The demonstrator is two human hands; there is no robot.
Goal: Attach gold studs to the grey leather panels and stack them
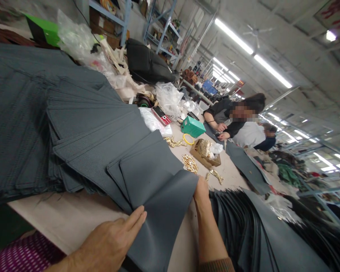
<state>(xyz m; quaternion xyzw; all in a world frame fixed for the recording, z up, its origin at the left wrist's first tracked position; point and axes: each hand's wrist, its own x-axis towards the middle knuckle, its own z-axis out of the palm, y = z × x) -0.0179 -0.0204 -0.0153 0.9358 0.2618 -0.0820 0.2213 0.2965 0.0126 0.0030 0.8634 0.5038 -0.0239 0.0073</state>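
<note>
My left hand [110, 238] lies flat with fingers stretched out on a dark grey leather sheet [164, 211] at the table's near edge. My right hand [201, 192] grips the far edge of that same sheet and bends it upward, fingers hidden behind it. The sheet sits on top of a fanned stack of grey leather pieces [82, 128] that spreads to the left. Another stack of dark pieces [243, 226] stands on edge to the right of my right forearm.
Gold metal fittings [189, 163] lie loose by an open cardboard box [205, 153], near a teal box [192, 127] and a red calculator [162, 115]. Plastic bags [170, 96] and a black bag [147, 64] sit farther back. Two people [238, 121] work across the beige table [70, 215].
</note>
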